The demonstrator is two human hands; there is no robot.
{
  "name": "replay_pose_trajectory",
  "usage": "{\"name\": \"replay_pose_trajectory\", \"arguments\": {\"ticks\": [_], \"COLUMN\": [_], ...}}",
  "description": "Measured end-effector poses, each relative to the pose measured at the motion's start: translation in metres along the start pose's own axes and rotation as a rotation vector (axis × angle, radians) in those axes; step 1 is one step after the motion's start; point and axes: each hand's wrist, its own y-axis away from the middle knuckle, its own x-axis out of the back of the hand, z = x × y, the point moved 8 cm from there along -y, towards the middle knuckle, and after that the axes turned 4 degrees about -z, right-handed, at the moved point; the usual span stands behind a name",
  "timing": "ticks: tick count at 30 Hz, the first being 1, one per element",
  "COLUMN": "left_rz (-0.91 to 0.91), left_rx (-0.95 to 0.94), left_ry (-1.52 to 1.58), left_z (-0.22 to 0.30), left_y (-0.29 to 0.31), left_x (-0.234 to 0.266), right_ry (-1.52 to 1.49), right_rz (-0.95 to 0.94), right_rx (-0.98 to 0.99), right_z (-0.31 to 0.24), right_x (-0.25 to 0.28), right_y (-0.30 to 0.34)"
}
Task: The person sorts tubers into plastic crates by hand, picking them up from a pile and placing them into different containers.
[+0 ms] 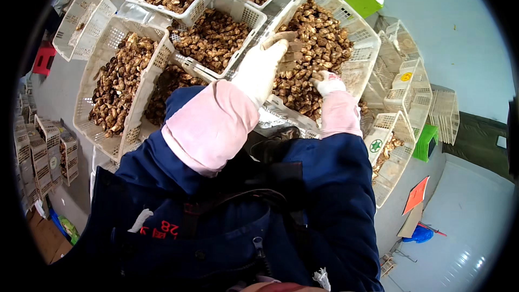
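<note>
Left hand (263, 67): fingers apart over lumps (320, 38). Right hand (330, 83): fingertips at lumps (grip? can't tell). Crate (365, 43) under both.

- From my remote seat, I see small, rounded, mottled brown-and-cream pieces (321, 35), heaped loose and jumbled;
- around them I see a white, perforated, open-topped plastic crate (363, 48), slanting across my view.
</note>
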Motion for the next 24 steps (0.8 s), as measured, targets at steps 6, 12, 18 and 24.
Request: {"name": "replay_pose_trajectory", "arguments": {"ticks": [6,12,18,24], "left_rz": [0.026,-0.1,0.028,0.06], "left_rx": [0.1,0.161,0.145,0.093], "left_ry": [-0.104,-0.427,-0.522,-0.318], "left_z": [-0.013,-0.033,-0.019,-0.019], "left_y": [-0.001,-0.003,-0.001,-0.005], "left_x": [0.011,0.007,0.024,0.017], "right_ry": [-0.503,-0.286,-0.286,-1.367], "right_rz": [0.302,0.628,0.759,0.419], "right_rx": [0.134,0.415,0.469,0.6], "right_z": [-0.065,-0.126,-0.121,-0.103], "right_x": [0.064,0.085,0.095,0.075], "right_y": [0.082,0.146,0.151,0.126]}}
